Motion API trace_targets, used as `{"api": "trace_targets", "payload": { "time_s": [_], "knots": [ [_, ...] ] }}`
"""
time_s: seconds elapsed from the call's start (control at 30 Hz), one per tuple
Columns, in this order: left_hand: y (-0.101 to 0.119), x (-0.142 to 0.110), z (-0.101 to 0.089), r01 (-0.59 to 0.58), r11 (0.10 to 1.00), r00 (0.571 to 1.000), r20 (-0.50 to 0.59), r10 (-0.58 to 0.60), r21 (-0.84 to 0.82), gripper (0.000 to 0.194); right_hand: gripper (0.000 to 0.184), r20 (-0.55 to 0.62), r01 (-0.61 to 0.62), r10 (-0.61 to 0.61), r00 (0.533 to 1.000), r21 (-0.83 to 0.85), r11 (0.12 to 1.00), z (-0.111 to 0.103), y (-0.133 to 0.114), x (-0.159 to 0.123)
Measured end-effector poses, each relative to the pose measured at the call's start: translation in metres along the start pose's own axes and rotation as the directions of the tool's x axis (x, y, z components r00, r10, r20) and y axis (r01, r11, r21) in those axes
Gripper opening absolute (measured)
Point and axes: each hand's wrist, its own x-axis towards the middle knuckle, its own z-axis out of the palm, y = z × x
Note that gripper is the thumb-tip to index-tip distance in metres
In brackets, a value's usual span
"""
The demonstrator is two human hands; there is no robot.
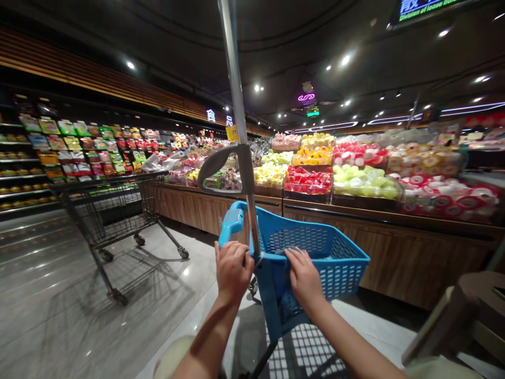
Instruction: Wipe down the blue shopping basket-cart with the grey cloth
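In front of me stands a small blue plastic shopping cart (342, 275) with perforated walls; the part of its interior that shows holds no goods. My left hand (233, 267) is wrapped over the rim beside the lower end of its blue curved handle (232, 223). The fingers of my right hand (305, 276) are hooked over the near rim, thumb side inward. Between my hands a metal pole (235, 89) rises from the cart, bearing a grey loop-shaped grip (246, 169) that neither hand touches.
An empty wire shopping cart (118, 210) stands to the left on the shiny floor. Ahead runs a wood-fronted display counter (315, 231) heaped with wrapped sweets or jellies in clear bins. Packaged goods (82, 142) fill the left wall shelves. A brown rounded object (473, 302) stands at the lower right.
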Motion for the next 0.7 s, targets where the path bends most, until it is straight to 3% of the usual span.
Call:
{"api": "trace_targets", "payload": {
  "time_s": [0.13,0.27,0.47,0.7],
  "knots": [
    [-0.002,0.000,-0.001,-0.003,1.000,1.000,0.007,0.003,0.004,0.016,0.050,-0.010,0.025,-0.025,1.000,0.046,0.999,0.004,-0.022,0.009],
    [-0.010,0.000,-0.003,-0.021,1.000,1.000,0.021,0.021,0.008,0.017,0.053,0.044,0.085,-0.089,0.995,0.083,0.993,0.000,-0.017,0.009],
    [-0.028,0.003,-0.005,-0.096,0.995,0.994,0.052,0.095,0.027,0.021,0.056,0.086,0.143,-0.148,0.985,0.063,0.988,-0.010,0.013,0.002],
    [-0.043,0.006,-0.012,-0.115,0.993,0.992,0.062,0.113,0.028,0.024,0.048,0.125,0.133,-0.126,0.984,-0.049,0.990,-0.023,0.074,-0.022]
  ]
}}
